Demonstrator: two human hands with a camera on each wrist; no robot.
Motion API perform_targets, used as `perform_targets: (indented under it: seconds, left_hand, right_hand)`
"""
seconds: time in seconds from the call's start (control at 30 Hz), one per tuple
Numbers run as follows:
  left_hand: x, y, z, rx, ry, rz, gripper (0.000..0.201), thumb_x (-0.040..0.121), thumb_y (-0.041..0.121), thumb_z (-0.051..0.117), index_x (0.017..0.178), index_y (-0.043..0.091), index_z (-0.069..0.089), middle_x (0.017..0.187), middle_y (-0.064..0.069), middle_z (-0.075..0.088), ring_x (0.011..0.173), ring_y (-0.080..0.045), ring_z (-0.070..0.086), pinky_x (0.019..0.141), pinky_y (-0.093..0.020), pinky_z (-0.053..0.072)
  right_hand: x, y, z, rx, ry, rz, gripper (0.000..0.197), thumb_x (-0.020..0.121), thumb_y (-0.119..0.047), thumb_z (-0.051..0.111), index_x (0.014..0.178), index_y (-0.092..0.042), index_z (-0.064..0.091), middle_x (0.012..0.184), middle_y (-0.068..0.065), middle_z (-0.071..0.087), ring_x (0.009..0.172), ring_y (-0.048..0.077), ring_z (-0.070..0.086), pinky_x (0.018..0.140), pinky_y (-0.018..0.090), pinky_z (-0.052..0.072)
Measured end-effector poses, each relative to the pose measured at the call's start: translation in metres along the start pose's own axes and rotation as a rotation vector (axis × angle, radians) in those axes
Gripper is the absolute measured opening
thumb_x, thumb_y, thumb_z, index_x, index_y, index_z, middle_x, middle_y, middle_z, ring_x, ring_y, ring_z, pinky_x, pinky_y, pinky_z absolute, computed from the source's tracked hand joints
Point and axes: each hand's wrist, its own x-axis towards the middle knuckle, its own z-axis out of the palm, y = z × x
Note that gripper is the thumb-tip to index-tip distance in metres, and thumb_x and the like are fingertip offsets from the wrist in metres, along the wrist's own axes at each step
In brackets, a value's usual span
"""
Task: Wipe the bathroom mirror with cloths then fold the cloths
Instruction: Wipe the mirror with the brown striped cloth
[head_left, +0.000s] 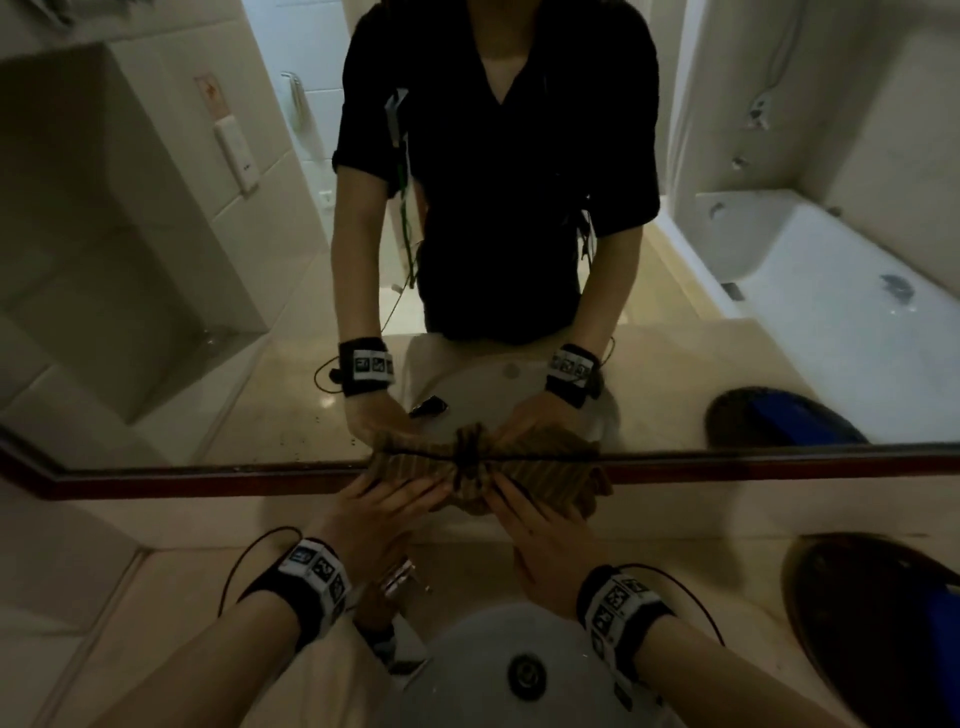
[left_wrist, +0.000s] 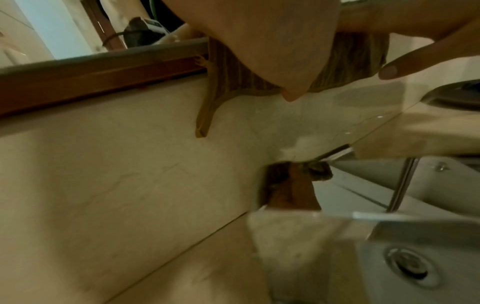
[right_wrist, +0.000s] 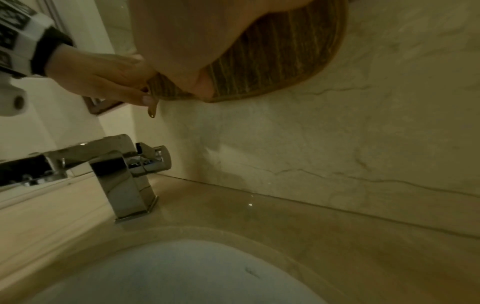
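Observation:
A brown striped cloth (head_left: 550, 475) lies spread against the mirror's (head_left: 208, 260) lower edge and its dark wooden frame (head_left: 208, 475), bunched in the middle. My left hand (head_left: 389, 496) presses flat on its left part, fingers straight. Over the right part my right hand (head_left: 527, 501) lies flat in the same way. In the left wrist view the cloth (left_wrist: 233, 76) shows under my palm, one corner hanging over the marble. The right wrist view has the cloth (right_wrist: 272, 61) under my right palm, with the left hand (right_wrist: 103, 78) beside it. Whether it is one cloth or two, I cannot tell.
A chrome faucet (right_wrist: 124, 170) stands on the marble counter below my left wrist. The white sink (head_left: 519, 675) with its drain lies between my forearms. A dark round container (head_left: 872, 623) with something blue in it sits at the counter's right.

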Motion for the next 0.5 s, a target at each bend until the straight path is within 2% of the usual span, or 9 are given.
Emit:
perform_targets:
  seconds: [0.03,0.1,0.13,0.2,0.27,0.37,0.43,0.47,0.5]
  left_hand:
    - [-0.011,-0.01,0.002,-0.01,-0.019,-0.01,0.081,0.081,0.046,0.05,0.152,0.027,0.015,0.151,0.007,0.032,0.123,-0.019,0.044,0.115,-0.048,0.005]
    - [-0.035,-0.03,0.006,-0.052,-0.042,-0.036,0.077,0.085,0.045,0.038,0.153,0.027,0.006,0.16,0.008,0.007,0.124,-0.02,0.042,0.115,-0.047,-0.001]
    - [-0.048,-0.04,0.01,-0.061,-0.039,-0.054,0.073,0.089,0.045,0.033,0.152,0.026,0.003,0.16,0.007,0.002,0.123,-0.02,0.04,0.115,-0.046,-0.002]
    - [-0.075,-0.063,0.02,-0.066,-0.035,-0.108,0.06,0.097,0.044,0.018,0.153,0.026,0.002,0.154,0.006,0.028,0.119,-0.02,0.045,0.116,-0.043,-0.004]
    - [-0.099,-0.086,0.029,-0.083,-0.081,-0.162,0.057,0.099,0.044,0.006,0.153,0.027,0.002,0.138,0.004,0.051,0.108,-0.021,0.058,0.116,-0.042,-0.002]
    - [-0.117,-0.115,0.035,-0.072,-0.101,-0.142,0.055,0.099,0.044,0.007,0.153,0.03,0.005,0.142,0.006,0.048,0.103,-0.02,0.064,0.106,-0.047,0.023]
    - [-0.116,-0.124,0.033,-0.077,-0.054,-0.094,0.056,0.098,0.043,0.018,0.152,0.031,0.011,0.145,0.007,0.045,0.101,-0.017,0.064,0.1,-0.046,0.03]
    - [-0.115,-0.128,0.032,-0.078,-0.017,-0.084,0.056,0.098,0.042,0.02,0.152,0.031,0.012,0.143,0.008,0.046,0.098,-0.017,0.064,0.098,-0.045,0.033]
    - [-0.111,-0.129,0.03,-0.074,0.023,-0.077,0.056,0.098,0.042,0.019,0.152,0.031,0.011,0.141,0.007,0.048,0.095,-0.016,0.064,0.095,-0.044,0.038]
  right_hand:
    - [0.007,-0.01,0.001,0.006,-0.015,-0.018,0.091,0.074,-0.032,0.065,0.153,-0.019,0.021,0.159,0.002,0.022,0.124,0.02,0.052,0.09,0.045,0.049]
    - [0.026,-0.031,0.005,-0.003,-0.016,-0.059,0.092,0.072,-0.031,0.065,0.153,-0.019,0.022,0.159,0.002,0.022,0.124,0.02,0.052,0.092,0.043,0.048]
    - [0.035,-0.042,0.006,-0.002,-0.015,-0.075,0.091,0.071,-0.03,0.065,0.152,-0.02,0.025,0.158,0.001,0.024,0.123,0.019,0.053,0.091,0.042,0.049]
    - [0.059,-0.07,0.014,-0.005,-0.021,-0.109,0.09,0.071,-0.032,0.068,0.151,-0.021,0.028,0.156,0.0,0.026,0.123,0.02,0.053,0.089,0.041,0.051]
    - [0.081,-0.097,0.02,0.003,-0.043,-0.105,0.09,0.071,-0.033,0.072,0.149,-0.023,0.029,0.155,-0.002,0.025,0.123,0.021,0.054,0.084,0.042,0.053]
    - [0.098,-0.122,0.019,0.004,-0.121,-0.055,0.085,0.084,-0.029,0.061,0.152,-0.03,0.01,0.16,-0.006,0.005,0.132,0.024,0.045,0.094,0.048,0.046]
    - [0.098,-0.122,0.012,0.008,-0.18,-0.021,0.082,0.092,-0.025,0.05,0.15,-0.037,-0.007,0.161,-0.013,-0.009,0.14,0.026,0.032,0.107,0.049,0.035]
    - [0.099,-0.123,0.007,-0.004,-0.135,-0.01,0.084,0.09,-0.025,0.052,0.151,-0.036,-0.004,0.161,-0.012,-0.004,0.141,0.027,0.033,0.11,0.049,0.035]
    - [0.099,-0.119,0.003,-0.052,-0.073,-0.003,0.086,0.085,-0.027,0.06,0.153,-0.032,0.007,0.16,-0.01,0.01,0.138,0.028,0.037,0.109,0.049,0.036]
